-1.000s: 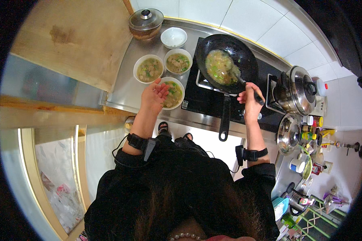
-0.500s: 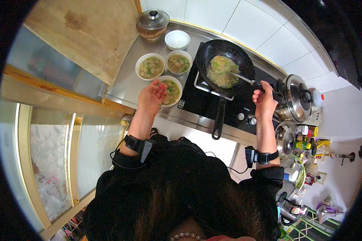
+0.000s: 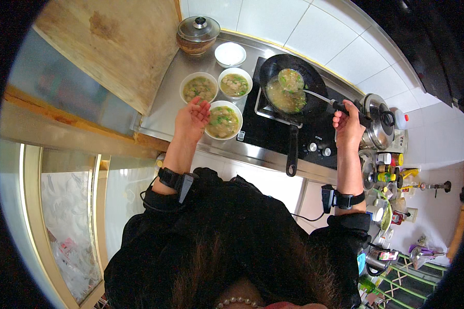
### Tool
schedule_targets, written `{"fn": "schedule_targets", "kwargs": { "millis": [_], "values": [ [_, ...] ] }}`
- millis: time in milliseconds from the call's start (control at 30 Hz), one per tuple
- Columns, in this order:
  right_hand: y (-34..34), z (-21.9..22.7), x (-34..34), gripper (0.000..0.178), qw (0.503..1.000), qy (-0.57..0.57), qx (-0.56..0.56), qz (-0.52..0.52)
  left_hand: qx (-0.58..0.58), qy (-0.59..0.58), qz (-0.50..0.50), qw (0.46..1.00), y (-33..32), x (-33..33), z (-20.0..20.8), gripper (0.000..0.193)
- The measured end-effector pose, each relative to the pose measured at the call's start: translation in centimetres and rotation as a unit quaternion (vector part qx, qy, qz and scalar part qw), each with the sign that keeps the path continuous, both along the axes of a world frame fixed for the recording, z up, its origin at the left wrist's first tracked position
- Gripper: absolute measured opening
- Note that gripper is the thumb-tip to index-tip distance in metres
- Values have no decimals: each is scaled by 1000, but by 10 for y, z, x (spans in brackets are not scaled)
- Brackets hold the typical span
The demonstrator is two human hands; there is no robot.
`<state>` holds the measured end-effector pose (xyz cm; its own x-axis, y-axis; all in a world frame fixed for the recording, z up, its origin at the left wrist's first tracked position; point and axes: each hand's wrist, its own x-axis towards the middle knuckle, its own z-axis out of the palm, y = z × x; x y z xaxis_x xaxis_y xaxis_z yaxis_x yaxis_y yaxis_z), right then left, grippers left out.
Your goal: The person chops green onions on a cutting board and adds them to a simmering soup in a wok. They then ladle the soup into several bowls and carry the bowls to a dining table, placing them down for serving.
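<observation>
My right hand [image 3: 349, 127] is closed round the black handle of a ladle [image 3: 317, 96]. The ladle's bowl is full of soup with green bits and hangs over the black wok [image 3: 314, 72]. More pale broth with greens [image 3: 279, 97] lies in the wok below it. My left hand [image 3: 192, 121] is palm up with loosely curled fingers and holds nothing. It is just left of the nearest soup bowl [image 3: 240, 123], apart from it or barely touching; I cannot tell which. Two more filled white bowls stand behind, one at left [image 3: 182, 90] and one at right [image 3: 251, 86].
A white bowl [image 3: 230, 54], white inside, stands behind the filled ones, near a lidded brown pot [image 3: 196, 47]. The wok's handle [image 3: 293, 149] juts over the counter's front edge. Right of the black stove [image 3: 307, 136] are a lidded steel pot [image 3: 379, 123] and several jars [image 3: 386, 167].
The ladle has risen from the wok's soup and now holds a full scoop. My left hand has shifted slightly down. The whole view has shifted a little.
</observation>
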<state>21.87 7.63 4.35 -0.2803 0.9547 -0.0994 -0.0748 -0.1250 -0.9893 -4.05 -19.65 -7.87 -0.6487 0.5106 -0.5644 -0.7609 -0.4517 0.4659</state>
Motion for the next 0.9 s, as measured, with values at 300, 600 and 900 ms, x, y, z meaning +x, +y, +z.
{"fn": "schedule_targets", "kwargs": {
  "millis": [300, 600, 900],
  "values": [
    [-42, 27, -43, 30, 1000, 14, -4, 23, 5, -34, 2, 999, -14, -28, 2, 43],
    [-82, -37, -110, 23, 999, -5, -27, 43, 0, -32, -17, 999, -32, -51, -9, 42],
    [-124, -105, -122, 12, 848, -156, 454, 226, 3, -35, -17, 999, -53, -59, -20, 39]
  ]
}}
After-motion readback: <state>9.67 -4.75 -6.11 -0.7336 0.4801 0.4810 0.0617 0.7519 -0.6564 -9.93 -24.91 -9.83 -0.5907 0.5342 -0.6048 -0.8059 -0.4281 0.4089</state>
